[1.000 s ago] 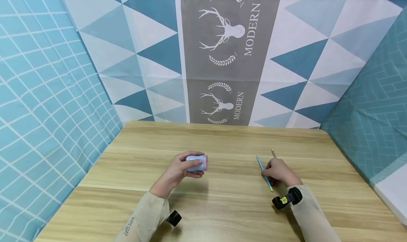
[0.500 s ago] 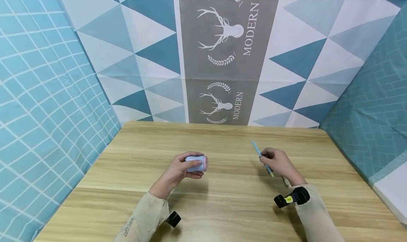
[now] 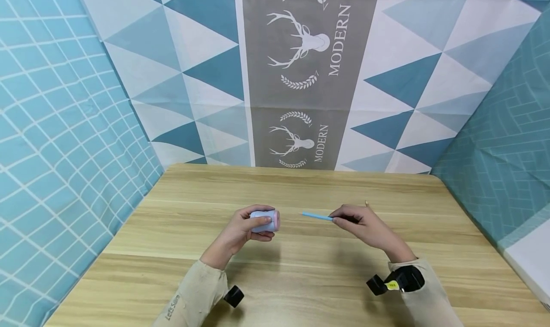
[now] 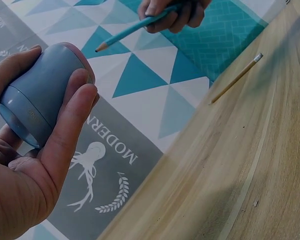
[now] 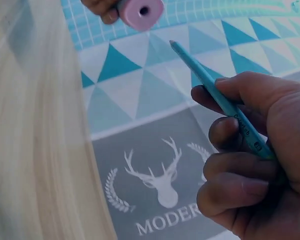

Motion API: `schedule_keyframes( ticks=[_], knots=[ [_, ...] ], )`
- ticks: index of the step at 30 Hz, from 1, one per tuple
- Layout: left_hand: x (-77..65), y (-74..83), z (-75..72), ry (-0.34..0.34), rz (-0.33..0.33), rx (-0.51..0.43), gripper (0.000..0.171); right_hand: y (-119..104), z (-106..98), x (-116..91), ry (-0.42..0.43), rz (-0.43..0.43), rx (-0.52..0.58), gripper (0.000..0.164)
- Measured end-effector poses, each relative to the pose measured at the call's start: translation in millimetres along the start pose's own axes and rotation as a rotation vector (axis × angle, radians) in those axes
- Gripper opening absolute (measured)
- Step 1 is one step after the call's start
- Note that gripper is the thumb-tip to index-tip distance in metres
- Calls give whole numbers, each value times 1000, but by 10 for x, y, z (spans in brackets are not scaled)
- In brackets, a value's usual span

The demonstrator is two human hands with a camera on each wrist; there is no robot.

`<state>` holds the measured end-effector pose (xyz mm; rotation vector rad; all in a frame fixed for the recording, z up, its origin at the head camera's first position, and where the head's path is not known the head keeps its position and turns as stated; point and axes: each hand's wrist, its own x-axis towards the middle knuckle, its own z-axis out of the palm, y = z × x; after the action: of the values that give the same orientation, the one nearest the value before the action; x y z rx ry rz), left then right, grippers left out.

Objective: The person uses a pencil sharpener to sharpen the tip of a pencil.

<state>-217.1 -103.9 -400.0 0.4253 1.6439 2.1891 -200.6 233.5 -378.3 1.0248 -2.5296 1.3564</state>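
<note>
My left hand grips a blue pencil sharpener above the table, fingers and thumb wrapped round its sides. In the right wrist view the sharpener's pink end shows a dark round hole, facing the pencil. My right hand pinches a blue pencil between thumb and fingers, its sharpened tip pointing left at the sharpener, a short gap apart. The pencil's rear end is hidden inside the hand. A second, natural-wood pencil with a white eraser end lies on the table beyond the right hand.
The wooden table runs back to a wall cloth with triangles and deer heads. A blue grid cloth hangs on the left, and a white box-like edge stands at the right.
My right hand has picked the blue pencil up from the table and turned it, so its tip now points left at the sharpener. The left hand has stayed almost still.
</note>
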Motion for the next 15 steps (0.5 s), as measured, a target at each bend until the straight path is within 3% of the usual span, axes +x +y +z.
schedule_keyframes(
  ticks=[8,15],
  knots=[
    [-9,-7,6,-7,0,9,25,-91,157,37,-76,30,82,15],
    [4,-30,22,-21,5,19,24,-129,256,95,-82,29,30,15]
  ],
)
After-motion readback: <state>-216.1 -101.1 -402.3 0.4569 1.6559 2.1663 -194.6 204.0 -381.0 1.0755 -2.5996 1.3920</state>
